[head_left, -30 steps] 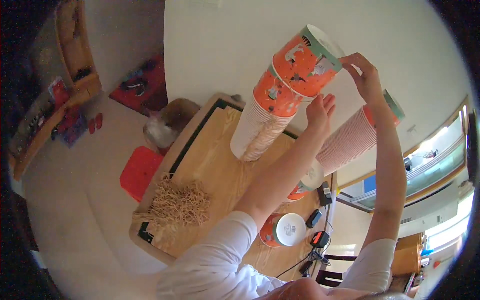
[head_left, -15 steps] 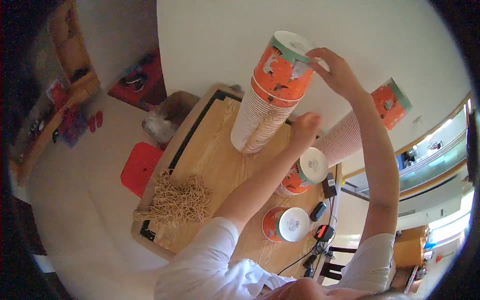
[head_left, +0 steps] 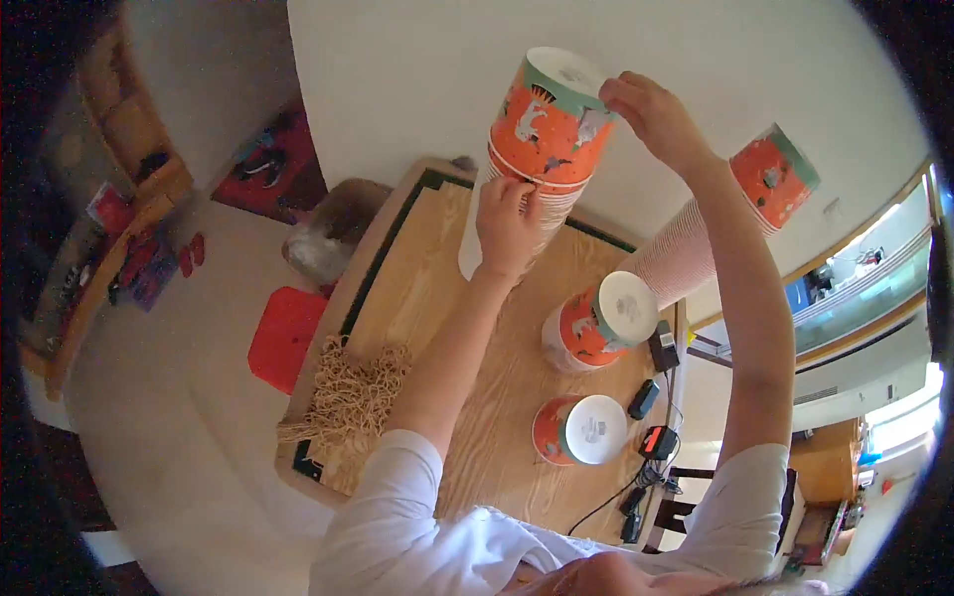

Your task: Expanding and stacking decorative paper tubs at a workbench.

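A tall stack of nested paper buckets (head_left: 554,129) stands upside down on the table's far side. The top one is orange with a green band and a white base facing up. Closed fingers of my right hand (head_left: 656,121) grip that bucket at the right edge of its base. Lower down, my left hand (head_left: 509,226) is curled in a pinch against the stacked rims. What its fingertips hold is hidden. A heap of tan twine pieces (head_left: 360,392) lies at the table's left side.
Two shorter orange buckets or stacks, one behind (head_left: 586,323) and one nearer (head_left: 556,427), stand right of centre. Another tall stack (head_left: 686,253) leans in view behind my right arm. Black adapters and cables (head_left: 651,467) line the table's right edge. A red stool (head_left: 286,338) stands left.
My left hand has moved up and left from beside the stack to its rims. The right hand's fingers have drawn together at the top bucket's edge. The view has shifted slightly.
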`<state>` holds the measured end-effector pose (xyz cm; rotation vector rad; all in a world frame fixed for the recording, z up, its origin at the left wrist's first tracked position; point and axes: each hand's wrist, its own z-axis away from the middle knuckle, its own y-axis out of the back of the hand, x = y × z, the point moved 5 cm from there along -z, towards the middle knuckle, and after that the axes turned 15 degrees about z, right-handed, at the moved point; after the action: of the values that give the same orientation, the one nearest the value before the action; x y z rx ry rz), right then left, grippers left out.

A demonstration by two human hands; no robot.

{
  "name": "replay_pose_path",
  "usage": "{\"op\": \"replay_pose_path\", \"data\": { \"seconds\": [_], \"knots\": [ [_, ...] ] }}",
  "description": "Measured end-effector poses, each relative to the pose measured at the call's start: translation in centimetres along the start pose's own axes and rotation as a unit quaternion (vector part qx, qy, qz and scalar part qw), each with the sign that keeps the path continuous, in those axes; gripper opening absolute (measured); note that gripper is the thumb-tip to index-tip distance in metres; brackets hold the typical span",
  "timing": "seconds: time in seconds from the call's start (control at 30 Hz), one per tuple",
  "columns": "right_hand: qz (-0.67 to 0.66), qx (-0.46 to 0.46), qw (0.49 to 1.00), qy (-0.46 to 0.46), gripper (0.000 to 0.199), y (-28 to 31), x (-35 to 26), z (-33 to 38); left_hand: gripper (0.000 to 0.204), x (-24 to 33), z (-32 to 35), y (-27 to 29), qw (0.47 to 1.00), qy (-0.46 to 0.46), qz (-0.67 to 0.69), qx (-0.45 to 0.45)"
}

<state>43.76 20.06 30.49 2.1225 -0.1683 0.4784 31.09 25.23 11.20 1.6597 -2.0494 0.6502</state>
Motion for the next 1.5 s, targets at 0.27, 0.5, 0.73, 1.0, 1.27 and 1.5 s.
{"op": "replay_pose_path", "data": {
  "seconds": [0.27,0.5,0.73,1.0,1.27,1.5],
  "knots": [
    [-0.027,0.007,0.999,0.017,0.006,-0.1,0.6,0.6,0.016,0.2,0.1,1.4,0.999,-0.019,0.031,-0.009],
    [-0.017,0.026,0.999,0.023,0.007,-0.7,1.1,0.7,0.016,0.1,-1.7,0.8,0.995,-0.093,-0.025,-0.038],
    [-0.003,-0.011,0.999,0.029,0.012,-1.1,1.2,0.5,0.017,-1.7,-1.7,1.0,0.997,-0.035,-0.010,-0.066],
    [-0.008,0.014,1.000,0.006,0.007,-1.3,0.7,1.7,0.026,-0.4,-1.1,1.3,0.985,-0.070,-0.082,-0.133],
    [0.058,0.109,0.984,-0.126,0.026,-1.4,-1.8,4.6,0.038,0.2,0.4,2.1,0.967,-0.044,-0.122,-0.217],
    [-0.146,-0.245,0.942,-0.177,0.039,-0.6,-22.0,26.9,0.027,3.7,17.8,14.9,0.932,0.091,-0.138,-0.323]
  ]
}}
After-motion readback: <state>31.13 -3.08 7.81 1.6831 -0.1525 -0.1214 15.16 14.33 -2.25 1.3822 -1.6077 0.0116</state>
